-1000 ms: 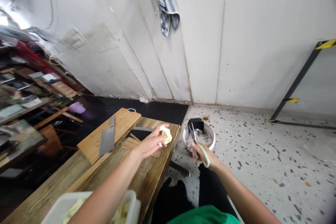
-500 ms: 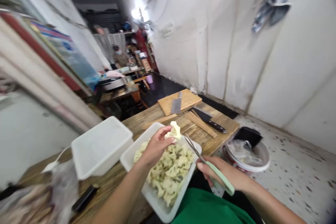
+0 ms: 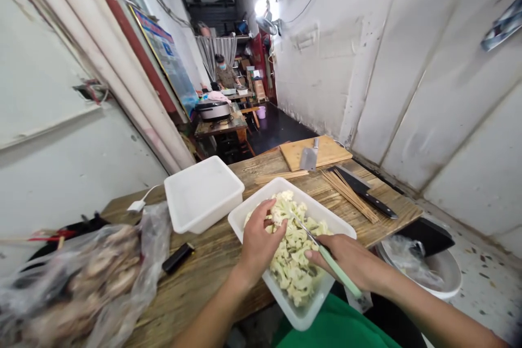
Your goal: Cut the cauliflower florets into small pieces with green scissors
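My left hand reaches into a white tray of cauliflower florets, fingers curled round a floret near the tray's far side. My right hand is closed on green-handled scissors, whose blades point up and left over the florets. The tray sits at the near edge of a wooden table.
An upturned white tub, a black lighter and a plastic bag of mushrooms lie to the left. Bamboo skewers, a black knife and a cleaver on a cutting board lie beyond. A lined bin stands at right.
My view swung left from the floor bin to the table. My left hand carried the floret from the table's end down into the tray; my right hand brought the scissors over the tray.
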